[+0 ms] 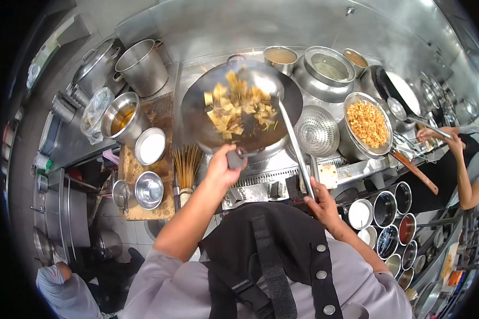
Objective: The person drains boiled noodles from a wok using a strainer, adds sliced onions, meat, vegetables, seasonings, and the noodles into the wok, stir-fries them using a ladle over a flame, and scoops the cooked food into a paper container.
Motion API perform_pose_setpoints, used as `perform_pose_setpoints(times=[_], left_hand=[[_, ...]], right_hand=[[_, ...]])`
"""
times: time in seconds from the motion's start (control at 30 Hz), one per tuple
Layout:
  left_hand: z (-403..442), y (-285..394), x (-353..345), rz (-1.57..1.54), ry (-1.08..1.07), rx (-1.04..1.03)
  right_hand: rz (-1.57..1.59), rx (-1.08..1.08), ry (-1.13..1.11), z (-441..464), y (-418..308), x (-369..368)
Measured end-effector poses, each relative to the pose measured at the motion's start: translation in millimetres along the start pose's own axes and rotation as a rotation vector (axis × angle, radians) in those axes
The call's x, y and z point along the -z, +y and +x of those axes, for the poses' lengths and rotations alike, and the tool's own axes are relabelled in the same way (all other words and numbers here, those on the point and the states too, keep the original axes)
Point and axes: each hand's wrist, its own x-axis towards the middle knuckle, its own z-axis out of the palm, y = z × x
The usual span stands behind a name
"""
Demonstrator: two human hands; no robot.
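My left hand (222,169) is wrapped round the grey-covered handle of a large dark wok (196,103) at the stove. Above the wok's surface, yellowish-brown food pieces (238,109) with a few green bits are blurred, partly in the air. My right hand (323,204) grips the end of a long metal ladle (296,141). Its bowl is in the far right part of the wok, beside the food and smeared by motion. Just right of the ladle's shaft lies a perforated skimmer (316,130).
A strainer of fried bits (367,125) rests on a pot at right. Seasoning tins (385,208) stand lower right. Left are a bamboo brush (186,167), a bowl of white stuff (150,146) and an oil pot (126,114). Another person's hands (444,135) work at far right; another person's sleeve (64,295) shows lower left.
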Motion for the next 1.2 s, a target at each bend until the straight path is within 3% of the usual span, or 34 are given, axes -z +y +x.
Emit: perform_pose_setpoints(times=[0.07, 0.2, 0.33, 0.4, 0.43, 0.53, 0.63, 0.77, 0.83, 0.9, 0.93, 1.03, 1.2], left_hand=[[49.3, 9.4, 7.7, -0.035, -0.077, 0.049], [80.8, 19.4, 2.3, -0.096, -0.026, 0.072], [92.2, 21.6, 16.6, -0.095, -0.055, 0.140], [41.3, 8.3, 11.6, 0.015, -0.058, 0.033], [-2.5, -3.9, 8.1, 0.033, -0.045, 0.019], [-76.9, -6.7, -10.6, 0.037, 0.004, 0.043], [-59.7, 2.7, -18.1, -0.055, 0.004, 0.087], [33.5, 2.8, -2.9, -0.079, -0.003, 0.108], [7.8, -12.9, 14.8, 0.007, 0.032, 0.010], [-34.5, -39.4, 70.3, 0.060, -0.198, 0.047], [-75.4, -38.1, 59.5, 0.209, -0.063, 0.019], [-107.8, -2.9, 27.2, 0.108, 0.027, 0.076], [21.4, 21.7, -6.3, -0.060, -0.049, 0.158]], right_hand=[[-0.191, -0.139, -0.115, 0.2, 5.3, 0.1], [0.054, -0.093, -0.143, 2.8, 49.8, -12.5], [0.074, -0.106, -0.183, -4.9, 64.3, 1.1], [0.138, -0.061, -0.162, -11.0, 46.6, 12.3], [0.222, -0.201, -0.141, -17.6, -12.0, 20.4], [0.264, -0.247, -0.049, -20.4, -31.7, 44.7], [0.310, -0.224, 0.010, -4.4, -51.0, 47.6], [0.313, -0.142, 0.032, 15.4, -54.6, 43.4], [0.349, -0.156, 0.024, 9.5, -56.1, 44.6], [0.395, -0.166, 0.041, 3.8, -57.4, 52.5], [0.394, -0.160, 0.050, 1.4, -56.4, 56.6], [0.390, -0.218, 0.073, -10.4, -54.0, 60.7], [0.424, -0.196, 0.047, 2.4, -62.0, 53.0]])
